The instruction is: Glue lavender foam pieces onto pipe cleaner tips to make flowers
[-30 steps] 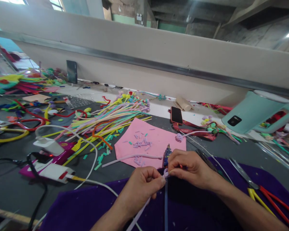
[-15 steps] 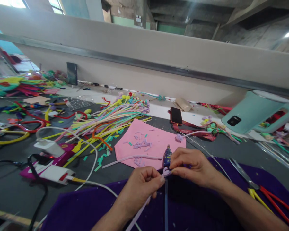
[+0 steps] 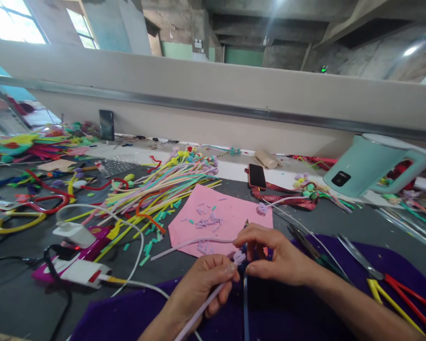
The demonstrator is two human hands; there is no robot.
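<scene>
My left hand [image 3: 208,279] pinches a lilac pipe-cleaner stem [image 3: 203,307] just below its small curled flower head [image 3: 239,257]. The stem slants down toward the bottom edge. Beside the flower, my right hand [image 3: 275,253] has thumb and forefinger apart with nothing visible between them. Behind the right fingers is a dark blue patterned tool with a pointed metal tip [image 3: 246,222], mostly hidden. Farther back, a pink sheet [image 3: 184,213] carries short lilac clippings [image 3: 209,220], and a second lilac pipe cleaner [image 3: 195,242] lies across its front.
Bundled coloured pipe cleaners [image 3: 156,184] spread behind the sheet. Scissors [image 3: 379,274] lie at right, dark pliers [image 3: 307,244] near my right wrist. A finished-looking lilac flower [image 3: 261,208], a phone [image 3: 257,176] and a mint kettle [image 3: 362,166] stand beyond. A magenta power strip [image 3: 97,237] with cables is left.
My right fingers have come off the flower and spread apart, shifting slightly left over the dark blue tool. The left hand keeps its pinch. The view has tilted up a little.
</scene>
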